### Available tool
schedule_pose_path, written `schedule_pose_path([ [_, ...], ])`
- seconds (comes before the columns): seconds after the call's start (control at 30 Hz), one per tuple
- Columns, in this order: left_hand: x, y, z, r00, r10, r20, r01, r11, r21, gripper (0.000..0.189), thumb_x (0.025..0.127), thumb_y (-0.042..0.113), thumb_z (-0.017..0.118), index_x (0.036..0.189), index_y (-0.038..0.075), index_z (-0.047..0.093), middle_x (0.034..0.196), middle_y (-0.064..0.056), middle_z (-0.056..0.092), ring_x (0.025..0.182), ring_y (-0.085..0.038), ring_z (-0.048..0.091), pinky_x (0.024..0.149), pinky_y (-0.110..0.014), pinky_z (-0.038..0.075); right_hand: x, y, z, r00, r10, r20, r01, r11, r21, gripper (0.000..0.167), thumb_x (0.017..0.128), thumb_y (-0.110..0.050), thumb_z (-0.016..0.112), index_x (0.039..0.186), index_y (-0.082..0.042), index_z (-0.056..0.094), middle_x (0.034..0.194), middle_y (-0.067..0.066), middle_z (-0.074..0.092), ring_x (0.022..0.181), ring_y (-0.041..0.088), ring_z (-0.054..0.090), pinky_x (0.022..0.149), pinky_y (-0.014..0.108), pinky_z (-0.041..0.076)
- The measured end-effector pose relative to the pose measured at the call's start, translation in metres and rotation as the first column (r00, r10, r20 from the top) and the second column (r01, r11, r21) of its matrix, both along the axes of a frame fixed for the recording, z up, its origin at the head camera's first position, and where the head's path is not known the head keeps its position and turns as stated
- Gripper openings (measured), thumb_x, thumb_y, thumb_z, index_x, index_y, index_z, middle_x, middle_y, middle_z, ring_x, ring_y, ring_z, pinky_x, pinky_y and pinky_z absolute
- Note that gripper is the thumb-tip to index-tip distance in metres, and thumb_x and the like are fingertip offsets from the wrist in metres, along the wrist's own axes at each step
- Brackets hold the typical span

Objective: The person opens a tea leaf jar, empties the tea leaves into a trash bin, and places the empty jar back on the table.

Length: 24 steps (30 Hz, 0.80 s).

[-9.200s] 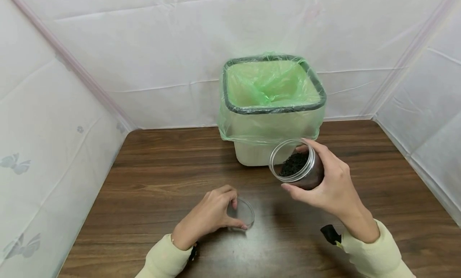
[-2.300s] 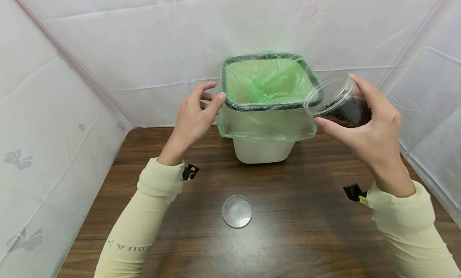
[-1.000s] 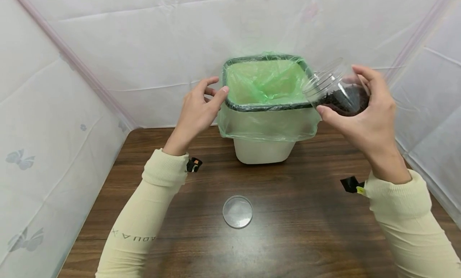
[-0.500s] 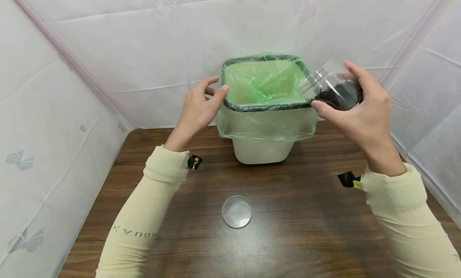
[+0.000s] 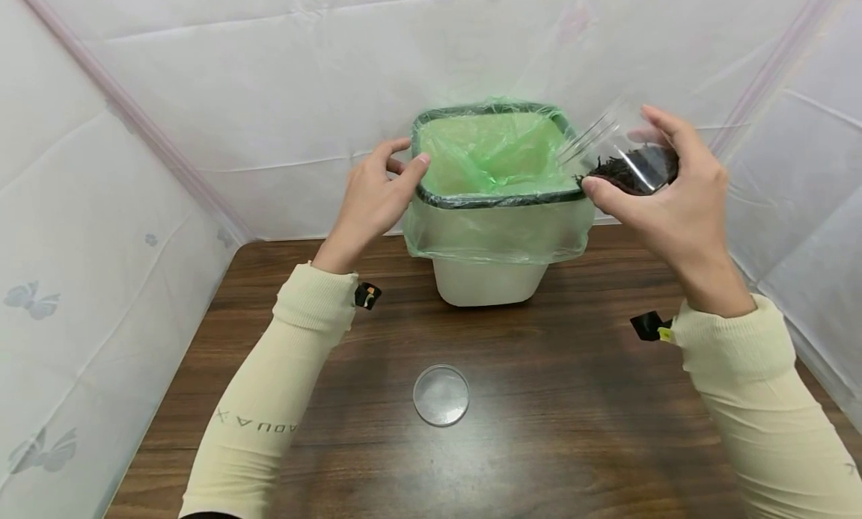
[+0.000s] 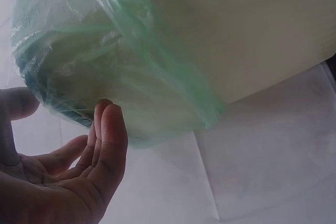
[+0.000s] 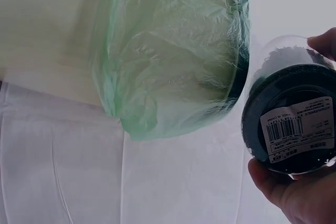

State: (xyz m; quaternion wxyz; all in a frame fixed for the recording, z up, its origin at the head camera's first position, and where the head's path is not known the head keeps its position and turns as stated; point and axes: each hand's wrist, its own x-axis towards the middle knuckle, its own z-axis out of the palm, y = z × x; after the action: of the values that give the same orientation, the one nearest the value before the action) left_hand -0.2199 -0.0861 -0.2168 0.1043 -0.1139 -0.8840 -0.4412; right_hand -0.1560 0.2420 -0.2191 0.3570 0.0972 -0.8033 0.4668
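My right hand (image 5: pixel 687 197) grips a clear plastic jar (image 5: pixel 626 123), thumb below and fingers around the far side. The jar tilts with its mouth toward the bin, overlapping the right rim in the head view. Dark dry shreds like tea leaves (image 5: pixel 636 171) lie along its lower side. In the right wrist view, its dark base bears a barcode label (image 7: pixel 299 129). My left hand (image 5: pixel 380 194) is at the left rim of the bin (image 5: pixel 491 280), fingers relaxed and thumb tip over the rim. A green plastic bag (image 5: pixel 498 231) lines the bin and folds over its dark rim.
A round clear lid (image 5: pixel 441 395) lies on the brown wooden table (image 5: pixel 525 444) in front of the bin. White sheeting (image 5: pixel 303 85) stands behind the bin and along both sides. A small black wrist camera (image 5: pixel 649 326) sticks out from the right sleeve.
Earlier my left hand was at the lid; it now is at the bin's left rim. My right hand has raised the jar to the right rim and tilted it inward, shreds sliding toward the mouth.
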Motion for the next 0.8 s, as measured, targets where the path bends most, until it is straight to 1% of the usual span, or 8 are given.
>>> schedule_pose_path([
  [0.1,-0.001,0.000,0.001,1.000,-0.004,0.007,0.004,1.000,-0.004,0.064,0.097,0.054,0.056,0.147,0.015,0.052,0.112,-0.007,0.066,0.096,-0.019,0.061,0.082,-0.038,0.051,-0.001,0.000,0.001,1.000,-0.005,0.023,0.005,1.000,0.000,0.080,0.068,-0.011,0.090,0.141,-0.019,0.057,0.118,0.000,0.067,0.088,0.009,0.060,0.074,0.018,0.045],
  [0.2,-0.002,0.000,0.001,1.000,-0.013,0.021,0.013,1.000,0.004,0.065,0.096,0.056,0.056,0.147,0.016,0.052,0.112,-0.006,0.065,0.090,-0.019,0.063,0.080,-0.038,0.052,-0.001,-0.002,0.004,0.999,0.006,0.054,-0.006,1.000,-0.004,0.080,0.069,-0.011,0.089,0.141,-0.019,0.054,0.119,0.000,0.065,0.089,0.010,0.060,0.075,0.019,0.046],
  [0.33,-0.004,0.001,0.001,0.999,-0.027,0.030,0.026,0.999,0.028,0.064,0.097,0.054,0.056,0.147,0.015,0.051,0.112,-0.007,0.065,0.080,-0.021,0.066,0.074,-0.038,0.054,-0.001,-0.004,0.007,0.995,0.018,0.098,-0.015,1.000,-0.028,0.078,0.072,-0.011,0.086,0.140,-0.020,0.051,0.118,-0.002,0.062,0.092,0.013,0.060,0.077,0.020,0.048],
  [0.47,-0.007,0.002,0.000,0.999,-0.026,0.028,0.025,0.998,0.057,0.060,0.098,0.050,0.058,0.146,0.014,0.053,0.108,-0.007,0.066,0.074,-0.022,0.067,0.070,-0.037,0.055,-0.001,-0.006,0.009,0.992,0.003,0.127,0.000,1.000,-0.029,0.076,0.073,-0.014,0.085,0.139,-0.022,0.049,0.118,-0.005,0.061,0.094,0.012,0.059,0.078,0.020,0.047],
  [0.53,-0.009,0.003,-0.001,0.999,-0.025,0.027,0.022,0.997,0.080,0.057,0.098,0.047,0.060,0.144,0.014,0.055,0.105,-0.006,0.066,0.073,-0.022,0.067,0.069,-0.036,0.055,-0.002,-0.007,0.010,0.991,-0.002,0.133,0.004,1.000,-0.014,0.075,0.073,-0.014,0.084,0.138,-0.022,0.048,0.118,-0.005,0.060,0.093,0.011,0.058,0.078,0.020,0.045],
  [0.63,-0.013,0.004,-0.004,0.999,-0.026,0.019,0.023,0.992,0.127,0.051,0.098,0.038,0.063,0.142,0.012,0.057,0.096,-0.007,0.066,0.068,-0.023,0.066,0.067,-0.035,0.055,-0.003,-0.008,0.010,0.991,-0.003,0.136,0.002,1.000,0.007,0.074,0.073,-0.016,0.084,0.137,-0.022,0.048,0.117,-0.007,0.060,0.092,0.011,0.057,0.078,0.020,0.043],
  [0.8,-0.017,0.008,-0.008,1.000,-0.026,-0.005,0.027,0.974,0.226,0.046,0.093,0.021,0.067,0.137,0.009,0.061,0.081,-0.007,0.064,0.057,-0.021,0.062,0.060,-0.032,0.054,-0.004,-0.011,0.013,0.990,-0.003,0.138,0.001,1.000,0.009,0.073,0.074,-0.016,0.083,0.137,-0.022,0.048,0.117,-0.007,0.059,0.092,0.011,0.056,0.078,0.021,0.042],
])
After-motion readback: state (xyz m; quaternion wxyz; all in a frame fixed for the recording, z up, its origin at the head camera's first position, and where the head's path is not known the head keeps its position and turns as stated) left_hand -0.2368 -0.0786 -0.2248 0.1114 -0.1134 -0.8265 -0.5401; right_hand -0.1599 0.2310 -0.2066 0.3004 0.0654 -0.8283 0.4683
